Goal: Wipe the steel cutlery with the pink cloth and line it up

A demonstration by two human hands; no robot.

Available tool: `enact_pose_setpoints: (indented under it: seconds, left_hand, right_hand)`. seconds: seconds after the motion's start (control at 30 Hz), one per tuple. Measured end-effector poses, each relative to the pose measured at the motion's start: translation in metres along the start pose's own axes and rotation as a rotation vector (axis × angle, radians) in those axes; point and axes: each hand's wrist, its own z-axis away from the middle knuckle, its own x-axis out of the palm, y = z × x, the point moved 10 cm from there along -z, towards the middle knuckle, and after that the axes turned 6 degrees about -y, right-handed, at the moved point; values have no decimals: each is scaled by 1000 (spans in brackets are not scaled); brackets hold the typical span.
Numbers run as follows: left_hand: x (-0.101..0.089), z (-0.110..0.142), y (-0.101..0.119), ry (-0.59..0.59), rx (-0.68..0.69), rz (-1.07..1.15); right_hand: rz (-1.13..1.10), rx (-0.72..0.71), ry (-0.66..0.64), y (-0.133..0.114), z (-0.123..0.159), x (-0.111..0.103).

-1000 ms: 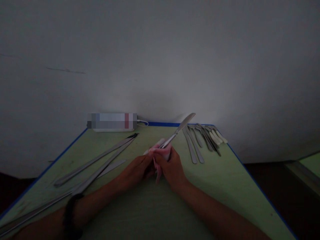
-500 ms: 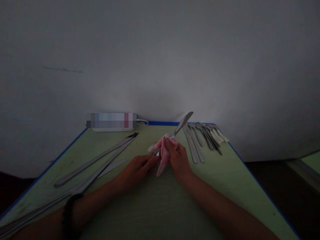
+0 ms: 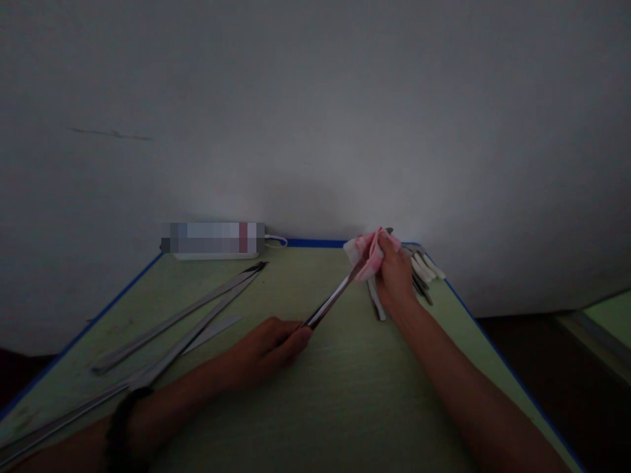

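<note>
My left hand point(image 3: 279, 345) is closed round the near end of a metal table knife point(image 3: 331, 303), which slants up and to the right above the table. My right hand point(image 3: 396, 266) pinches a pink and white cloth point(image 3: 367, 253) wrapped about the knife's far part. Most of the blade is hidden in the cloth; a bit of its tip shows beyond. Under and behind my right hand lies a group of cutlery, with white-handled pieces point(image 3: 424, 268) at its right and a metal handle point(image 3: 375, 301) below the cloth.
Long metal utensils point(image 3: 182, 315) and another blade point(image 3: 211, 334) lie on the left of the green table point(image 3: 305, 407), partly under my left forearm. A white box with a blurred front point(image 3: 211, 240) and a cable stands at the back left. A wall rises behind the table.
My right hand and the cloth have slid up and to the right along the knife, from near my left hand to its far end. My left hand keeps its grip.
</note>
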Motion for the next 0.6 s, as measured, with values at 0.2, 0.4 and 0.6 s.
enact_pose_setpoints:
  seconds: [0.2, 0.4, 0.6]
  left_hand:
    - [2, 1, -1, -14, 12, 29]
    - [7, 7, 3, -83, 66, 53]
    - [8, 2, -9, -67, -1, 414]
  right_hand:
    - [-39, -7, 80, -12, -11, -15]
    - [-111, -56, 180, -25, -19, -35]
    - [-334, 21, 158, -21, -26, -30]
